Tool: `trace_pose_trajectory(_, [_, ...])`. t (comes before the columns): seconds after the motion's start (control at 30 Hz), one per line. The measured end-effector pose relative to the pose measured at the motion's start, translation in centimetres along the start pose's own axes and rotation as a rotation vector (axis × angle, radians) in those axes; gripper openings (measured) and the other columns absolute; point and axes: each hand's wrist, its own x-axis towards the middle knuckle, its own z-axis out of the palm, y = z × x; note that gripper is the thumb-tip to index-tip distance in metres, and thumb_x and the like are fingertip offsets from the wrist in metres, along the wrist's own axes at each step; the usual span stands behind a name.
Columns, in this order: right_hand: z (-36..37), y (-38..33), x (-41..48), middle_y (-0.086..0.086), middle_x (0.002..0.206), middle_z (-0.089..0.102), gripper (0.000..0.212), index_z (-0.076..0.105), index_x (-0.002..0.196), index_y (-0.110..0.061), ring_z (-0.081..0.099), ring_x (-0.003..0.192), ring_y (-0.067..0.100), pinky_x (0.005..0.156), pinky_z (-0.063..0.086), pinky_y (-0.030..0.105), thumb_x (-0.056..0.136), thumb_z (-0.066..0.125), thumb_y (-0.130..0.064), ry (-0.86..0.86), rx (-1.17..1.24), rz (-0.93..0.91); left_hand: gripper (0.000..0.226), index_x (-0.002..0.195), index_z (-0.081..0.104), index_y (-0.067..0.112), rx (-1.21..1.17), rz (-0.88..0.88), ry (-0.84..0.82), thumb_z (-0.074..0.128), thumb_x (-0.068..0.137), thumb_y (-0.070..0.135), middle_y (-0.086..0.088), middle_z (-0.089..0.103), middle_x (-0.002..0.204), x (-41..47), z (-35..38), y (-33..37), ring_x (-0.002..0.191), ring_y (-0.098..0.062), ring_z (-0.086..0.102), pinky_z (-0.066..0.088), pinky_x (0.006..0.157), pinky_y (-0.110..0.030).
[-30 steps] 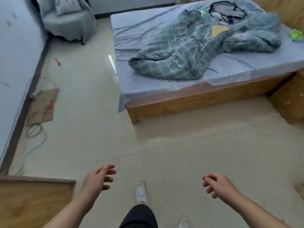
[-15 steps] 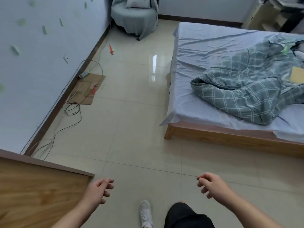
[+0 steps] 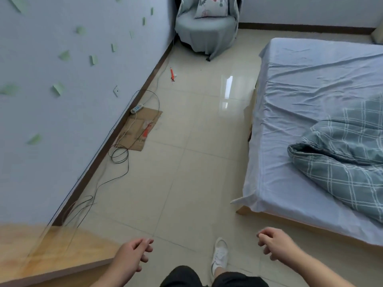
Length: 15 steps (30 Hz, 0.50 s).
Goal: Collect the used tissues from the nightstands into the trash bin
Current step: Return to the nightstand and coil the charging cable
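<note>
Swinging left, the view now runs along the bed [image 3: 310, 100] toward the chair [image 3: 205, 32]; left hand [image 3: 132, 255] and right hand [image 3: 273, 243] hang loosely curled, empty; tissues, nightstands and bin sit out of view, so collecting waits.

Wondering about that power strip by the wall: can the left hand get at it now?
Probably not from here. The left hand hangs empty beside the wooden top; the power strip lies well ahead by the wall. Only floor and loose cable lie between, so walking over should do.
</note>
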Motion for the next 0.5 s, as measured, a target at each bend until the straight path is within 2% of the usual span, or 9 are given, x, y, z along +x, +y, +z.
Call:
trace_pose_trajectory(0.13, [-5.3,-12.4,4.9,0.020,0.097,0.076,0.018,0.073,0.100,-0.006,0.065,0.069,0.024,0.057,0.050,0.033,0.102,0.056,-0.010,0.027,-0.034,-0.149,0.020,0.098,0.080,0.014,-0.014,-0.055,0.065,0.063,0.107,0.021,-0.013,0.078,0.095,2.2,-1.2,4.2,0.069,-0.024,0.064,0.044,0.049,-0.026])
trace_pose_trajectory(0.23, [-8.4,-20.4,8.8,0.011,0.095,0.077,0.017,0.073,0.103,-0.012,0.070,0.076,0.024,0.066,0.057,0.037,0.103,0.056,-0.012,0.072,-0.010,-0.224,0.019,0.094,0.080,0.012,-0.013,-0.081,0.066,0.065,0.105,0.018,-0.014,0.080,0.092,5.0,-1.4,7.6,0.069,-0.026,0.067,0.049,0.063,-0.030])
trace_pose_trajectory(0.3, [-10.0,-24.9,11.8,0.009,0.097,0.076,0.017,0.072,0.106,-0.011,0.070,0.077,0.023,0.065,0.057,0.035,0.104,0.055,-0.012,0.094,0.020,-0.246,0.019,0.095,0.080,0.010,-0.028,-0.091,0.069,0.065,0.105,0.016,-0.016,0.079,0.093,8.4,-1.4,10.5,0.070,-0.027,0.066,0.050,0.066,-0.032])
trace_pose_trajectory(0.5, [-13.4,-34.1,19.4,0.008,0.098,0.075,0.017,0.071,0.108,-0.011,0.068,0.078,0.021,0.066,0.055,0.034,0.105,0.055,-0.014,0.142,0.038,-0.213,0.018,0.099,0.079,0.006,-0.020,-0.084,0.011,0.064,0.105,0.014,-0.017,0.077,0.098,20.8,-2.2,23.9,0.069,-0.027,0.058,0.042,0.054,-0.028])
